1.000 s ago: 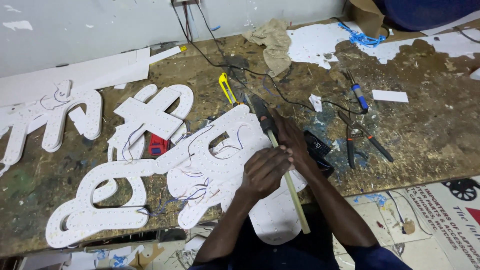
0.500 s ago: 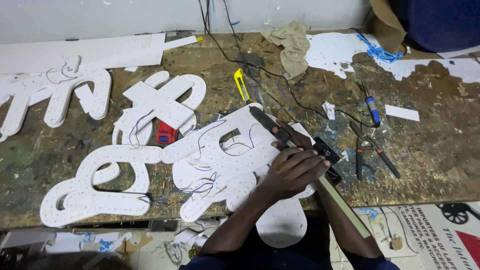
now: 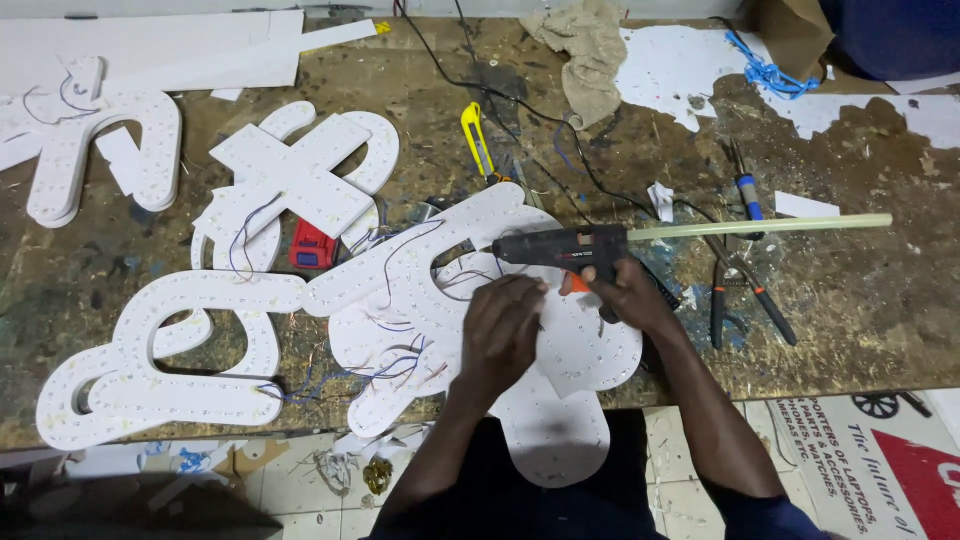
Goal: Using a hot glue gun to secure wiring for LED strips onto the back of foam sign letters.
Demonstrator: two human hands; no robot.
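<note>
**Glue gun laid over the white letter panel, left hand pressing the wiring**

Nearest, the left hand (image 3: pixel 500 335) lies palm-down on the large white letter panel (image 3: pixel 420 320) that overhangs the near edge of the workbench (image 3: pixel 860 330); its fingers are bent over the thin wires (image 3: pixel 400 350) and the dotted lights, pressing rather than gripping anything. Just right of it the right hand (image 3: pixel 625 295) is clenched round the handle of the black glue gun (image 3: pixel 560 248), whose nozzle points left over the panel and whose long pale glue stick (image 3: pixel 770 227) juts out to the right.

By my reading the step in hand is gluing down wiring on this panel. The next move would call for the nozzle tip to be brought low onto the spot beside the left fingers, with those fingers kept clear of hot glue.

Counted, near to far: one glue gun; one pair of pliers (image 3: pixel 745 285) right of the hands; one more curled white letter (image 3: pixel 160 360) at near left; one red tool (image 3: pixel 313 246) by a crossed letter (image 3: pixel 295 180); one blue-handled screwdriver (image 3: pixel 748 190); one yellow cutter (image 3: pixel 475 135); another letter (image 3: pixel 100 160) at far left; one rag (image 3: pixel 590 50) at the far edge. That makes four letter pieces in all.
</note>
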